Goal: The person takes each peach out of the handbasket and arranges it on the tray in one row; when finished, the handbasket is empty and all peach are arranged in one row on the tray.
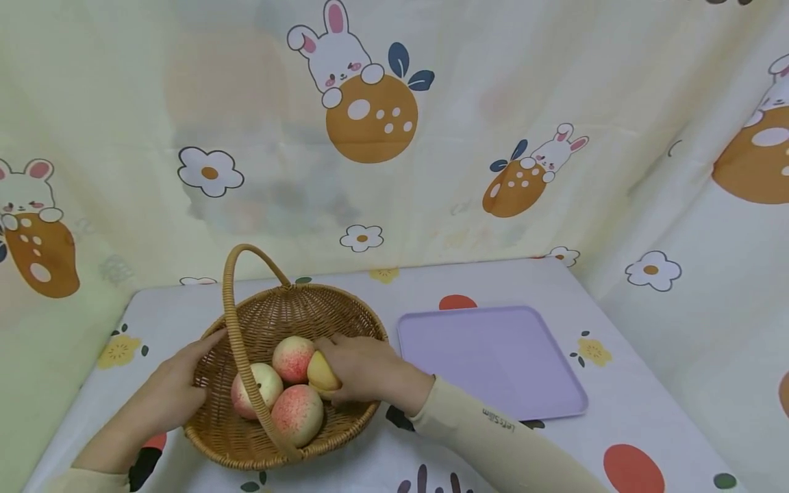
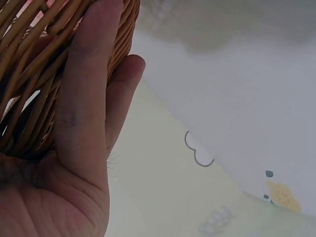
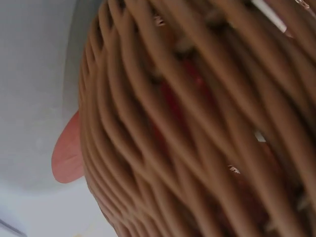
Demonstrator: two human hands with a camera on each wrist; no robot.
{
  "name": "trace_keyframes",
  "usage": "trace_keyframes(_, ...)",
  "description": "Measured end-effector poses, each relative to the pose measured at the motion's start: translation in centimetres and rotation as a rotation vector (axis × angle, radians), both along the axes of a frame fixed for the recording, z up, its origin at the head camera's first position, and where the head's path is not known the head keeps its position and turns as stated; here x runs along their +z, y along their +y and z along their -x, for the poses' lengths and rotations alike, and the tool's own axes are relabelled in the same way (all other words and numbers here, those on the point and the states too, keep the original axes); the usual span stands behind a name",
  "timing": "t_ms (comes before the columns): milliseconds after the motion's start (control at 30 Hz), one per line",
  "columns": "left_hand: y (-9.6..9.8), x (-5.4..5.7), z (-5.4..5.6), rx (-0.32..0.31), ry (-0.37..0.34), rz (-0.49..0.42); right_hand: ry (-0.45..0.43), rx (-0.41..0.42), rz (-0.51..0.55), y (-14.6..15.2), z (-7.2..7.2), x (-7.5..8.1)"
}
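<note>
Yellow fruit: smooth and rounded, plain yellow (image 1: 323, 373); inside the basket, lower centre-left of the frame, partly hidden by the right hand.
Right hand: reaches into the basket (image 1: 364, 370), fingers and thumb grasping the yellow fruit.
Left hand: at the basket's left side (image 1: 175, 387), thumb at the rim, fingers along the outer wall, holding it.
Peaches: three (image 1: 298, 415), cream with speckled pink-red blush, grouped to the left of the yellow fruit.
Basket: round brown wicker (image 1: 308, 308), with one tall wrapped handle (image 1: 229, 294) arching over its left part.
Tray: flat lilac rectangle with rounded corners (image 1: 493, 363), right of centre.
Table: white cloth (image 1: 616, 404) printed with red spots, yellow flowers and dark leaves.
Backdrop: pale cream curtain (image 1: 462, 171) filling the upper frame, printed with white rabbits, brown fruit shapes and white daisies.
Writing: small dark lettering (image 1: 498, 419) on the beige right sleeve (image 1: 524, 459), inverted, seemingly "Let'sSlim".
</note>
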State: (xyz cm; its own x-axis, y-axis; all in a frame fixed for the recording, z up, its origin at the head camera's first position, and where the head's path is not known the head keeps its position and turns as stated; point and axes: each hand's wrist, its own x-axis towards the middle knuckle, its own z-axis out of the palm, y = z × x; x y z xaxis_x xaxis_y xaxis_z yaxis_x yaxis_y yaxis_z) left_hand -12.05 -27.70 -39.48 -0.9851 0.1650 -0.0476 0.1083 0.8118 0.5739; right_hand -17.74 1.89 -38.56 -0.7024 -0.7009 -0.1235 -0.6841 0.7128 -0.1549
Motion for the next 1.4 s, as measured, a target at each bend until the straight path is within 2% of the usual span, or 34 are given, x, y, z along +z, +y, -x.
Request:
trace_keyframes(167,0.0,0.1,0.0,0.002,-0.017,-0.006,0.030,0.002,0.079,0.2,0.2,-0.3)
trace_keyframes(300,0.1,0.1,-0.1,0.005,-0.015,-0.004,0.039,-0.001,0.243,0.7,0.5,-0.1)
trace_keyframes(400,0.1,0.1,-0.1,0.011,-0.022,-0.011,-0.013,-0.010,0.402,1.5,0.7,0.6)
trace_keyframes(633,0.1,0.1,-0.2,0.019,-0.029,-0.008,-0.236,-0.003,0.786,5.0,1.1,2.8)
trace_keyframes(700,0.0,0.2,-0.2,0.018,-0.030,0.000,-0.259,-0.006,0.863,6.3,1.2,3.3)
trace_keyframes(867,-0.1,0.3,-0.1,0.009,-0.025,0.011,-0.229,-0.025,0.976,9.6,1.5,4.0)
trace_keyframes(967,-0.1,0.3,-0.2,0.004,-0.012,0.012,-0.191,-0.057,1.007,11.5,1.9,4.0)
trace_keyframes(1100,-0.1,0.3,-0.2,0.000,0.000,0.013,-0.146,-0.170,0.969,13.7,2.2,3.6)
trace_keyframes(1233,-0.1,0.3,-0.2,-0.001,0.003,0.015,-0.156,-0.291,0.864,15.2,2.6,2.4)
trace_keyframes(1400,0.0,0.2,-0.2,0.005,-0.012,0.014,-0.130,-0.375,0.647,16.2,3.3,-0.9)
